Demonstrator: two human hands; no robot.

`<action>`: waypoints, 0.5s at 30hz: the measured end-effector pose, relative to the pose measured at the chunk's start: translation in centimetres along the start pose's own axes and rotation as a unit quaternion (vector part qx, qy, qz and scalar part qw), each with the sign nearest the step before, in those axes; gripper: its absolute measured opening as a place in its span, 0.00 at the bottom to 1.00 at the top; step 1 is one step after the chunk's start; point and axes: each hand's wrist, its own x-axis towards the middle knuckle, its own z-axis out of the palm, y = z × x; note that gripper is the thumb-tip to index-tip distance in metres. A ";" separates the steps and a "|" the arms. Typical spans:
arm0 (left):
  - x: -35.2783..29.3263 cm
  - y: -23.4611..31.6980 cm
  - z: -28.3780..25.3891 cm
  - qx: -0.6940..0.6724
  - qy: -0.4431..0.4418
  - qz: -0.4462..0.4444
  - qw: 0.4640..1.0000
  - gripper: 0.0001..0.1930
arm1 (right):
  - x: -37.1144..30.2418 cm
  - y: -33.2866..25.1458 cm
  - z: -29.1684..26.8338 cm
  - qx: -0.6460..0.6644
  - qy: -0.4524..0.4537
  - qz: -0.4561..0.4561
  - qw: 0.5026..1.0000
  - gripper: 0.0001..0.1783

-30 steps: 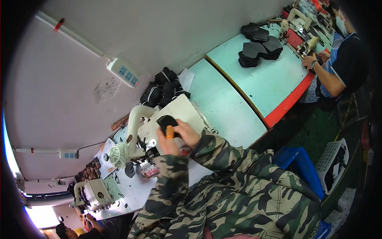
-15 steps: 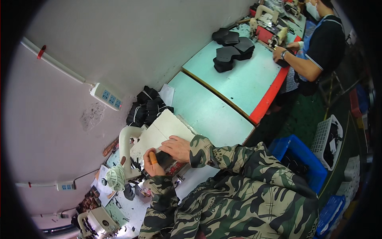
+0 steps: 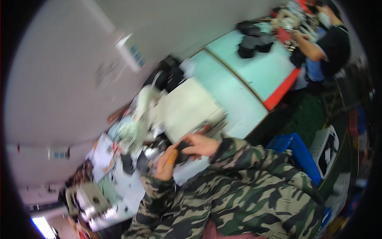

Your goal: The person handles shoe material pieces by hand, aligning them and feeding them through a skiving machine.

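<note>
Both my hands hold a small dark piece (image 3: pixel 182 152), perhaps cut fabric or leather, just in front of a cream sewing machine (image 3: pixel 191 105). My left hand (image 3: pixel 165 164), with an orange cover on one finger, grips its left side. From the right, my right hand (image 3: pixel 202 145) closes its fingers on the same piece. Motion smears the picture, so the piece's exact shape is unclear. A pale thread cone (image 3: pixel 131 134) stands left of the machine.
Bundled black pieces (image 3: pixel 165 73) lie against the wall behind the machine. Farther right, stacked black pieces (image 3: pixel 254 43) sit on a pale green table (image 3: pixel 264 73), where a masked person (image 3: pixel 332 49) works. A blue crate (image 3: pixel 298 153) and a white basket (image 3: pixel 322 149) stand at right.
My hands and the dark piece have come off the machine bed toward my body. The view has shifted, and the machine now shows uncovered.
</note>
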 end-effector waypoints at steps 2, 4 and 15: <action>-1.7 -0.5 -2.1 0.050 -0.012 -0.024 0.998 0.13 | 0.6 0.0 2.4 0.032 -0.010 0.033 0.999 0.24; -1.6 -1.6 -4.5 0.063 -0.008 -0.095 0.993 0.12 | 1.5 0.3 4.9 -0.060 0.011 0.014 0.998 0.23; 1.1 -4.1 -12.7 0.053 -0.123 -0.309 0.942 0.15 | 4.0 -1.9 3.1 -0.413 0.059 -0.177 0.892 0.14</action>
